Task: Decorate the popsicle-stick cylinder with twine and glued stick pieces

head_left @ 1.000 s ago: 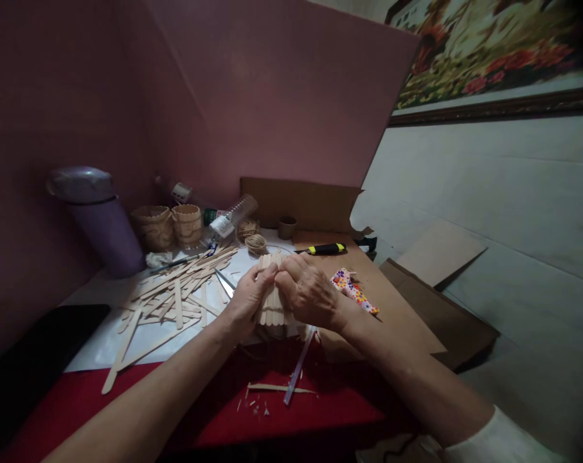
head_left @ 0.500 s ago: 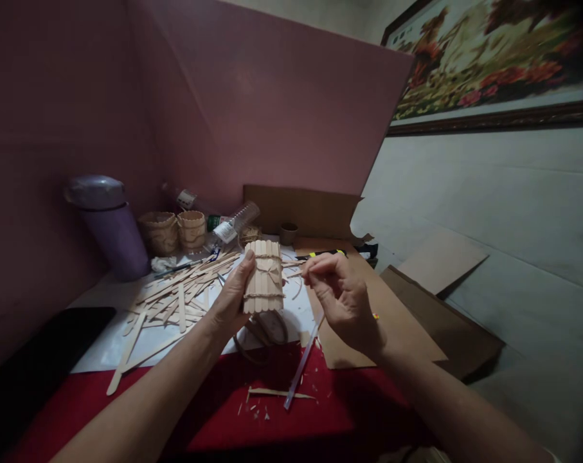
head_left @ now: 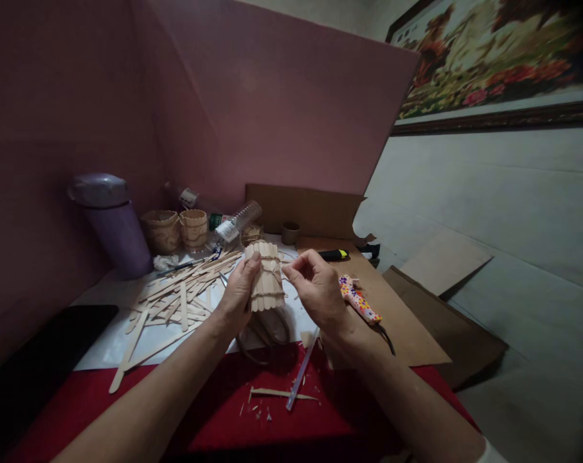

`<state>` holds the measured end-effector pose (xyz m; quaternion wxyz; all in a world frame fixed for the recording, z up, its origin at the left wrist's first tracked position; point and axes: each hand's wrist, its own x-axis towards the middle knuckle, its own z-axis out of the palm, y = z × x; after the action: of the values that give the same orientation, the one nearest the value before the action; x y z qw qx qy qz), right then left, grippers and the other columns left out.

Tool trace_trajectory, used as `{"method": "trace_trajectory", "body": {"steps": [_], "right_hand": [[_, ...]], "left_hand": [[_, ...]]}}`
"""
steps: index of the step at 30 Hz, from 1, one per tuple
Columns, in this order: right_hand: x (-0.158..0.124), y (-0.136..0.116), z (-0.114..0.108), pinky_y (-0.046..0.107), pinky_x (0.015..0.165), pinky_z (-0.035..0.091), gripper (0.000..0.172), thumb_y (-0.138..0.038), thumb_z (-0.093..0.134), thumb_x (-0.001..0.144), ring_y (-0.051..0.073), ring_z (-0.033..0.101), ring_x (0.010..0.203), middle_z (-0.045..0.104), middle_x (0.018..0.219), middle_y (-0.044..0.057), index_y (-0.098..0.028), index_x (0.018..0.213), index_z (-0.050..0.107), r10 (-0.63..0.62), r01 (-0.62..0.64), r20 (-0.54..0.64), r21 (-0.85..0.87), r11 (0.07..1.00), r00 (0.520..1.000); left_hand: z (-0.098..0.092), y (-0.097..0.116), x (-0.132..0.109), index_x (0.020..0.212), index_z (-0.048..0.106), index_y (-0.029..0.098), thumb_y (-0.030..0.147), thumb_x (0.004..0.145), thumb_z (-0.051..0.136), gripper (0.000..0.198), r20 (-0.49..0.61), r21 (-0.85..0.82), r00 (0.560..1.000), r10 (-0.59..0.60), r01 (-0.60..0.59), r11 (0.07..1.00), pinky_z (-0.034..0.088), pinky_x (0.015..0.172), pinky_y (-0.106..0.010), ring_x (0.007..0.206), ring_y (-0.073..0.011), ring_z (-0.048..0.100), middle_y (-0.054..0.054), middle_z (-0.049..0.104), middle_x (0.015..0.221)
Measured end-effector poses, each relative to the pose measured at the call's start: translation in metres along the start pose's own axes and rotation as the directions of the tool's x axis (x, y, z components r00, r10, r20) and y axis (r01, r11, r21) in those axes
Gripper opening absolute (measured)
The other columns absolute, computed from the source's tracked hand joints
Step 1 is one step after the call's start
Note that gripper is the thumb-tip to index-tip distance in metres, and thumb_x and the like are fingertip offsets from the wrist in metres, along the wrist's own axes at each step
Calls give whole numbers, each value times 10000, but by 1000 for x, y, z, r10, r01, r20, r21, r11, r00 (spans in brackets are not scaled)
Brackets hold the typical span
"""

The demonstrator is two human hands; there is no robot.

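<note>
My left hand is closed around the side of a small pot covered in craft sticks, its thumb on the front. Two bands of twine run round the pot, with a small raised decoration between them. Beside the pot's right edge, my right hand has thumb and forefinger pinched together close to the decoration. Whatever sits between those fingertips is too small to make out. Below the pot lie scissors, their handles partly hidden under it.
Loose craft sticks cover the white paper on the left. Behind stand a purple bottle, two finished pots and plastic bottles. A floral glue gun lies on cardboard. A glue stick rests in front.
My right hand has moved left, up to the pot's edge, uncovering the floral glue gun. The pot has turned slightly in my left hand.
</note>
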<state>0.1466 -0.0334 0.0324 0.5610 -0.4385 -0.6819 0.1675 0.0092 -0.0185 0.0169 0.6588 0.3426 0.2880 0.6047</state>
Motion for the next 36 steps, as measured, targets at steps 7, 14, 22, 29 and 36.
{"method": "trace_trajectory", "body": {"steps": [7, 14, 22, 29, 36], "right_hand": [[-9, -12, 13, 266, 635, 444, 120, -139, 560, 860, 157, 601, 687, 682, 765, 35, -184, 796, 651, -141, 154, 81, -182, 971, 987], [-11, -5, 19, 294, 688, 476, 141, -134, 575, 859, 192, 648, 745, 713, 788, 69, -170, 771, 679, -127, 136, 52, -228, 964, 991], [-15, -3, 23, 278, 626, 441, 153, -136, 570, 840, 179, 626, 665, 698, 716, 45, -185, 726, 659, -119, 112, -8, -280, 953, 993], [-19, 2, 30, 269, 591, 400, 160, -114, 525, 803, 156, 557, 613, 607, 655, 11, -204, 675, 560, -221, 185, -75, -328, 926, 972], [-21, 1, 28, 246, 575, 411, 128, -123, 501, 822, 131, 516, 604, 563, 671, -14, -200, 736, 557, -180, 152, -159, -170, 974, 971]], "left_hand": [[-7, -6, 6, 1046, 565, 182, 533, 696, 769, 536, -40, 76, 985, 166, -163, 984, 508, 601, -253, 647, -148, 645, -13, 675, 823], [-13, -10, 9, 1094, 554, 215, 477, 739, 754, 485, -50, 248, 935, 351, -329, 911, 492, 743, -239, 822, -151, 639, -17, 660, 969], [-8, -8, 1, 1183, 556, 234, 367, 679, 821, 585, -37, 318, 882, 470, -435, 842, 459, 832, -245, 974, -192, 619, -49, 655, 1087], [-7, -9, 0, 1150, 563, 235, 361, 689, 819, 542, -30, 321, 882, 471, -437, 840, 468, 778, -223, 913, -172, 623, -29, 660, 1025], [-4, -7, 4, 1072, 580, 190, 503, 757, 730, 469, -32, 81, 977, 210, -207, 975, 523, 666, -258, 742, -170, 659, -34, 690, 890]]}}
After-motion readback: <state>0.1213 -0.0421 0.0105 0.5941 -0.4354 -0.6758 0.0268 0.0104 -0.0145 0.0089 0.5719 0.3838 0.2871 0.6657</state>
